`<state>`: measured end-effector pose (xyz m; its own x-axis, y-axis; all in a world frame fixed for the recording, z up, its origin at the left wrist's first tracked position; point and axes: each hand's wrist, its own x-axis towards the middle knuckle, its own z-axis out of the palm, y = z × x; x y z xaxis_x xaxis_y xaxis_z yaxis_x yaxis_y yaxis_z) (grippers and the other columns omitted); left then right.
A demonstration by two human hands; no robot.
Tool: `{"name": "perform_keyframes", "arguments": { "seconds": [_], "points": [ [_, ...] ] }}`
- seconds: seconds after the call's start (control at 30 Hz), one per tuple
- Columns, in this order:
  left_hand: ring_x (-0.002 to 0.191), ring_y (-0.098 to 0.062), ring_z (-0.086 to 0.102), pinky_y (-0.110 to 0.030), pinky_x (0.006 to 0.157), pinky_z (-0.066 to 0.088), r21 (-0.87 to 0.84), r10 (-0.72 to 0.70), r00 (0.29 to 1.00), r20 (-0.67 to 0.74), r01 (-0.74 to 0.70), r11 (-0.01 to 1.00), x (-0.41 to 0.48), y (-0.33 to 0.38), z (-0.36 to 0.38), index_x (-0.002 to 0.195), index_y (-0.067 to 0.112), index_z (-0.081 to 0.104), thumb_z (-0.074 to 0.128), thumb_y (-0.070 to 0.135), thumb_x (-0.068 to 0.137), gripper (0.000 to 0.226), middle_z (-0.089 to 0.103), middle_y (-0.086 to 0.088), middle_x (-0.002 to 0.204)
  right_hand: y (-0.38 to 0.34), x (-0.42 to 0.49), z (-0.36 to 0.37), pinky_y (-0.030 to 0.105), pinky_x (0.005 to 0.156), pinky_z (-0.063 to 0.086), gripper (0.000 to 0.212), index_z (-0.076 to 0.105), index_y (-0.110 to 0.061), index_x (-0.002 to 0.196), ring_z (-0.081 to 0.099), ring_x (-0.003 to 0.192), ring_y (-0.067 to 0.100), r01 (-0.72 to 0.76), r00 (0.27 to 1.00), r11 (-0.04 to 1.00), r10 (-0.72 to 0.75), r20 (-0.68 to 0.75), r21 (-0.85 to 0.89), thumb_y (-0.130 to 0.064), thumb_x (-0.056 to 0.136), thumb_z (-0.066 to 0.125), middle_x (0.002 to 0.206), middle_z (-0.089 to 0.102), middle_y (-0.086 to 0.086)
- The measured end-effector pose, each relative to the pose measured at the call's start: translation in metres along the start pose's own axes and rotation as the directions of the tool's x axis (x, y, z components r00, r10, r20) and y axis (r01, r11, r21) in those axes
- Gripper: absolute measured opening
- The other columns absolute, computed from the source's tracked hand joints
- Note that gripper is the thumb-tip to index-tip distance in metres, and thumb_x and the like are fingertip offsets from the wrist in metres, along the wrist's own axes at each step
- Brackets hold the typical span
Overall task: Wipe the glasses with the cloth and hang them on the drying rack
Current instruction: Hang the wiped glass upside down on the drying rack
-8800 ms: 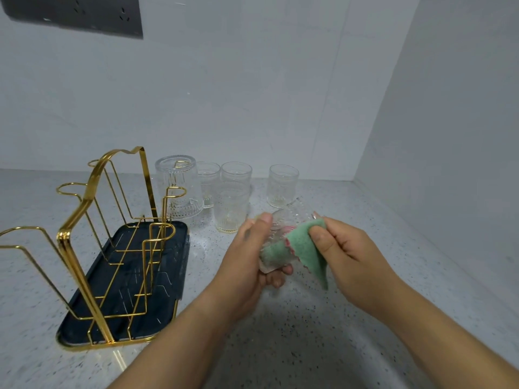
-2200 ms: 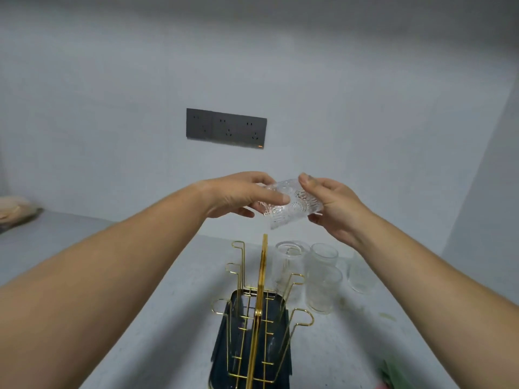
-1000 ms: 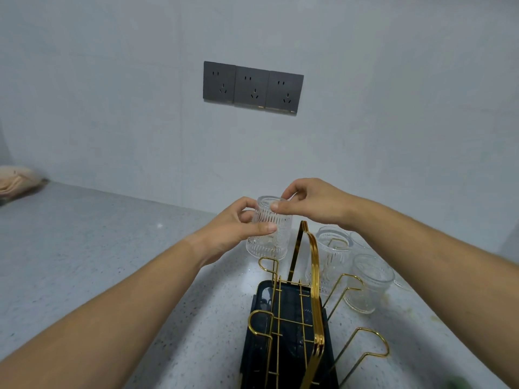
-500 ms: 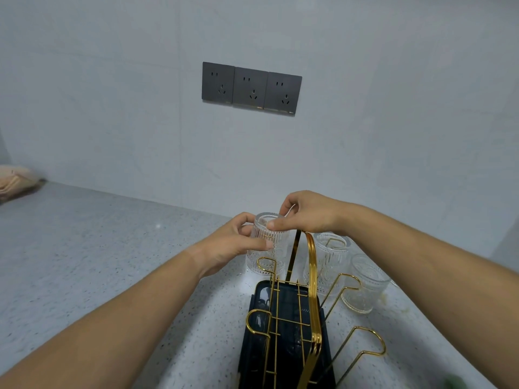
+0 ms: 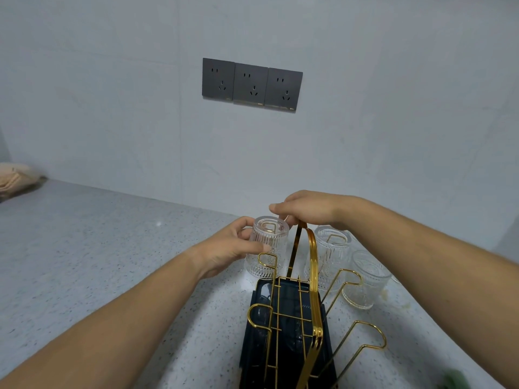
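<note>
A ribbed clear glass (image 5: 268, 240) stands upside down over the far-left gold prong of the drying rack (image 5: 312, 279). My left hand (image 5: 224, 249) grips its side, thumb in front and fingers behind. My right hand (image 5: 307, 209) hovers just above the glass's upturned base, fingers loosely spread and a little apart from it. The rack's dark tray (image 5: 292, 341) lies beneath the prongs. A corner of the green cloth (image 5: 452, 379) shows at the bottom right edge on the counter.
More clear glasses stand behind and right of the rack, a tall one (image 5: 331, 248) and a shorter one (image 5: 365, 284). Empty gold prongs (image 5: 362, 335) stick out on the right. A wall with sockets (image 5: 252, 85) is close behind. A beige bundle (image 5: 14, 178) lies far left.
The glass was wiped, raised and turned over, then lowered onto the far-left prong. In the last half second my right hand has come up off its base.
</note>
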<state>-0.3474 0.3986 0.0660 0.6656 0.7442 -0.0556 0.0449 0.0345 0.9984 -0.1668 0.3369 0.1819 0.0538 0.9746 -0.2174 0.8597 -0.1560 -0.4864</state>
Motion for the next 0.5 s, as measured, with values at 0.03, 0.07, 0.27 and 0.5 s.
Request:
{"name": "perform_keyframes", "arguments": {
  "seconds": [0.03, 0.07, 0.27, 0.5],
  "points": [
    [0.107, -0.020, 0.072, -0.033, 0.093, 0.050, 0.003, -0.005, 1.000, 0.002, 0.005, 1.000, 0.000, 0.000, -0.001, 0.139, 0.005, 0.051, 0.073, -0.009, 0.089, 0.056, 0.078, -0.013, 0.118, 0.000, 0.000, 0.000, 0.049, 0.118, 0.034, 0.045, 0.067, -0.016, 0.111, 0.053, 0.117, 0.018, -0.002, 1.000, 1.000, 0.002, -0.001, -0.003, -0.054, 0.104, 0.044, 0.113, 0.071, 0.003],
    [0.110, -0.021, 0.071, -0.034, 0.096, 0.050, 0.006, -0.008, 1.000, 0.006, 0.008, 1.000, 0.001, 0.001, -0.001, 0.140, 0.005, 0.051, 0.072, -0.010, 0.089, 0.057, 0.076, -0.016, 0.122, 0.001, 0.000, 0.001, 0.048, 0.117, 0.035, 0.043, 0.066, -0.018, 0.109, 0.053, 0.116, 0.018, 0.000, 1.000, 1.000, 0.000, -0.001, -0.006, -0.054, 0.105, 0.044, 0.114, 0.071, 0.004],
    [0.128, -0.030, 0.066, -0.040, 0.110, 0.047, 0.021, 0.005, 0.999, 0.046, -0.006, 1.000, -0.001, 0.009, -0.002, 0.141, 0.017, 0.053, 0.081, 0.001, 0.080, 0.069, 0.074, -0.015, 0.131, 0.005, -0.002, -0.001, 0.044, 0.115, 0.033, 0.058, 0.059, -0.012, 0.135, 0.050, 0.128, 0.021, -0.013, 1.000, 1.000, 0.013, -0.017, 0.024, -0.058, 0.104, 0.042, 0.128, 0.071, 0.008],
    [0.129, -0.018, 0.063, -0.047, 0.123, 0.034, 0.065, 0.126, 0.982, -0.138, -0.118, 0.991, -0.013, 0.055, 0.007, 0.131, 0.032, 0.062, 0.081, 0.048, 0.075, 0.061, 0.072, -0.002, 0.131, 0.021, -0.022, -0.021, 0.033, 0.098, 0.038, 0.057, 0.060, -0.013, 0.134, 0.059, 0.124, 0.020, 0.032, 0.983, 0.990, -0.007, -0.183, 0.135, -0.058, 0.104, 0.041, 0.126, 0.070, 0.005]
  ]
}}
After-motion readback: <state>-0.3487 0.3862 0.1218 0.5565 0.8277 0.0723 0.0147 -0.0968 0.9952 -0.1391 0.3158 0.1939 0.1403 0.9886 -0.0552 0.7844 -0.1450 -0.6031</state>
